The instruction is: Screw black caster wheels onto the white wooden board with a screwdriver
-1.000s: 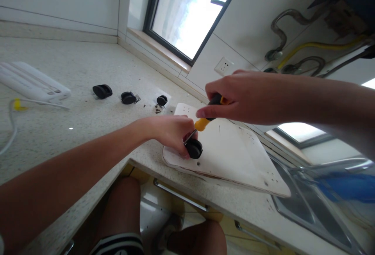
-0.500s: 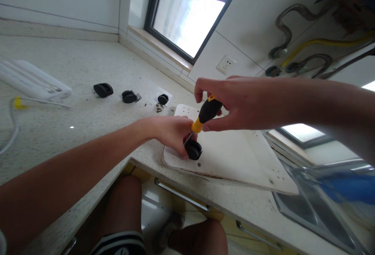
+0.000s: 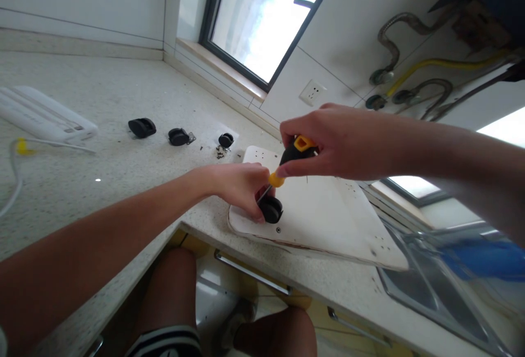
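Note:
My right hand [image 3: 314, 144] grips a yellow-and-black screwdriver [image 3: 293, 156] by its handle, tilted so that the shaft runs down to the left. The tip goes in beside a black caster wheel [image 3: 272, 210], where my fingers and the wheel hide the screw. My left hand [image 3: 243, 187] is closed around that caster and holds it against a white board [image 3: 324, 215] with rounded corners. The board lies on the speckled counter, with small holes showing near its corners.
Three loose black casters, a left one [image 3: 142, 127], a middle one [image 3: 179, 136] and a right one [image 3: 226, 140], lie on the counter [image 3: 102, 182]. Several screws [image 3: 220, 152] are scattered nearby. A white power bank [image 3: 47, 113] with a cable is at left, a metal sink [image 3: 435, 286] at right.
My right hand has turned on the screwdriver handle, whose yellow end now faces more toward me. My left hand stays on the caster. The whole view has shifted slightly.

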`<action>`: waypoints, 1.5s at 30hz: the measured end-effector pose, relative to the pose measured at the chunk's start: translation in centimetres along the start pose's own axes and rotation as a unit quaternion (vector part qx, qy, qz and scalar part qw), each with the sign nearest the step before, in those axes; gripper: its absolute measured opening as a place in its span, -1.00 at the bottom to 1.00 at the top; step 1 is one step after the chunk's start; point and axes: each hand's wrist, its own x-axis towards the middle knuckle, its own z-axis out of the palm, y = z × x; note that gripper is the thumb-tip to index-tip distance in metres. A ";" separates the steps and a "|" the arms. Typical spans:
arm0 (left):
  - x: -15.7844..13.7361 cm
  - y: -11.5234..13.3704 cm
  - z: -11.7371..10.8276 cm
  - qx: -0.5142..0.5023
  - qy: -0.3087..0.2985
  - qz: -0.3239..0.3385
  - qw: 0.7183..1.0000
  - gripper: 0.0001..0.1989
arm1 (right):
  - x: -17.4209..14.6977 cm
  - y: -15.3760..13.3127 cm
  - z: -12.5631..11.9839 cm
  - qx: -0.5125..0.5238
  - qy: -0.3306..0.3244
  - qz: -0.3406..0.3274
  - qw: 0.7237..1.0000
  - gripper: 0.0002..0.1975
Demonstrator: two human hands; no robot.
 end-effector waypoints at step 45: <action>1.0 0.3 1.6 -0.012 0.053 -0.008 0.998 -0.52 | -10.4 -0.1 2.4 0.044 0.233 0.230 0.944 -0.55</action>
